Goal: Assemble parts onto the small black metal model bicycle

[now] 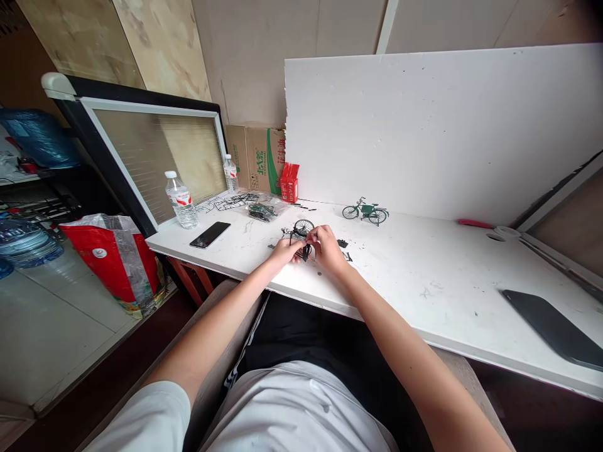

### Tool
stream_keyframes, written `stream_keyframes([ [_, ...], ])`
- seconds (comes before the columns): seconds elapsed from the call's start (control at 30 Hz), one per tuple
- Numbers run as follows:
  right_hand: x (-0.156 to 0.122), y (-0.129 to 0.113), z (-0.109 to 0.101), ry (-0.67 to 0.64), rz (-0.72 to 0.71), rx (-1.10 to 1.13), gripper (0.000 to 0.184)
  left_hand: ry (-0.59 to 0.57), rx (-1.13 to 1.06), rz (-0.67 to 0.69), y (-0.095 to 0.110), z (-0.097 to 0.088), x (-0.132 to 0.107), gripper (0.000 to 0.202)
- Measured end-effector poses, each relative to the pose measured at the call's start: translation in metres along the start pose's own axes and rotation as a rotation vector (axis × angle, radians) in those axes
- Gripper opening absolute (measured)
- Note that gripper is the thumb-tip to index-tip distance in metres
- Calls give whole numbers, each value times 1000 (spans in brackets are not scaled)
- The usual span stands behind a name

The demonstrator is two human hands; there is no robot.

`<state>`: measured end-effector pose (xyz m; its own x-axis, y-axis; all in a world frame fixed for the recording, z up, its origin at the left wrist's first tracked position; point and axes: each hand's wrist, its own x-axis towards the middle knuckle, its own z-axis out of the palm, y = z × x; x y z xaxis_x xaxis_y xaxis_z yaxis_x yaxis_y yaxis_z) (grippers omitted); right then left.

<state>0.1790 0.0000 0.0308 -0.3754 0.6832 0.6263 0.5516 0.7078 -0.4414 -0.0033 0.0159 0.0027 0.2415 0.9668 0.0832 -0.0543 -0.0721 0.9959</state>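
Note:
A partly built black model bicycle [304,227] is held just above the white table, close to its front edge, with one spoked wheel pointing away from me. My left hand [285,251] is closed around its frame. On the other side, my right hand [327,248] pinches at the bicycle near the left fingertips. Whatever small piece lies between those right fingers is hidden. Small dark parts [343,243] lie just beyond my right hand. Farther back stands a green model bicycle [365,212], upright on the table.
Left of my hands lie a phone [210,235], a bottle of water [181,201] and a plastic bag of green parts [261,210]. Black part frames [230,201] sit behind. A red box [289,182] stands by a white board [424,132]. At right lies a dark flat slab [551,326].

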Motion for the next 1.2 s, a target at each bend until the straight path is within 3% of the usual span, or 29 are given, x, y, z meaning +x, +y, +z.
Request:
stream_keyframes([
  [0.47,0,-11,-6,100,73,44,8,-4,-29,-21,3,0,-2,34],
  [0.67,-1,-6,-10,363,139,0,26,11,-27,-26,1,-1,0,35],
  [0.83,-2,4,-13,349,226,81,48,-3,-24,4,-1,-4,0,33],
  [0.97,0,4,-14,348,200,23,50,-10,-30,2,1,-3,-1,36],
  [1.07,2,4,-14,399,228,117,41,-13,-28,1,1,-2,-1,36],
  [1.2,4,7,-12,507,305,400,40,-10,-13,0,0,-2,0,35],
])
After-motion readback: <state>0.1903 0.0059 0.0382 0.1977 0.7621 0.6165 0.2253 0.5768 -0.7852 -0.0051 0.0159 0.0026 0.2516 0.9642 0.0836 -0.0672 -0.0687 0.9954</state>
